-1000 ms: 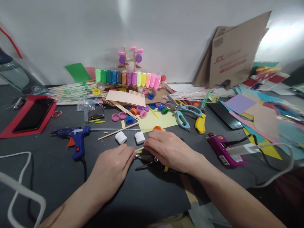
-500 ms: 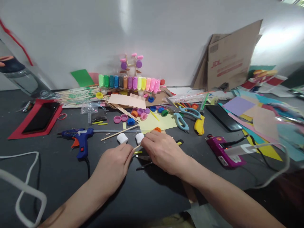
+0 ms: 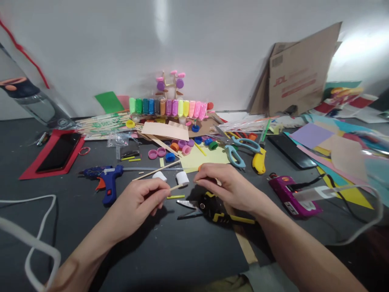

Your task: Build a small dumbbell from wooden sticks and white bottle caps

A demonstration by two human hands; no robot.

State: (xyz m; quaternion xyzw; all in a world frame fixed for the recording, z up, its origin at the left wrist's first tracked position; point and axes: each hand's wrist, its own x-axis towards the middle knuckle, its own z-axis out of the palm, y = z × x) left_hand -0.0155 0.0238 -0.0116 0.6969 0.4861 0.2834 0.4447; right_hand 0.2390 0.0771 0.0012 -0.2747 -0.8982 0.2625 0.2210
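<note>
A short thin wooden stick (image 3: 176,187) is pinched between the thumb and fingers of my left hand (image 3: 145,199), its free end pointing right. My right hand (image 3: 229,184) hovers a little apart from that end, thumb and forefinger drawn together; whatever they may hold is too small to make out. Two white caps (image 3: 182,178) lie just beyond the hands, the left one partly covered by my left hand. Below my right hand rest black-and-yellow shears (image 3: 209,207), blades pointing left. A longer wooden stick (image 3: 156,170) lies behind the caps.
A blue glue gun (image 3: 107,182) lies left. Coloured bottle caps (image 3: 170,157), light-blue scissors (image 3: 235,156) and a yellow cutter (image 3: 259,161) lie beyond. A purple power strip (image 3: 293,196) with cables sits right. Clay packs (image 3: 168,107) and cardboard (image 3: 299,73) stand at the back.
My right hand has come off the stick's end and moved right, uncovering the shears. My left hand still holds the stick and has turned, showing its fingers. The view has shifted slightly.
</note>
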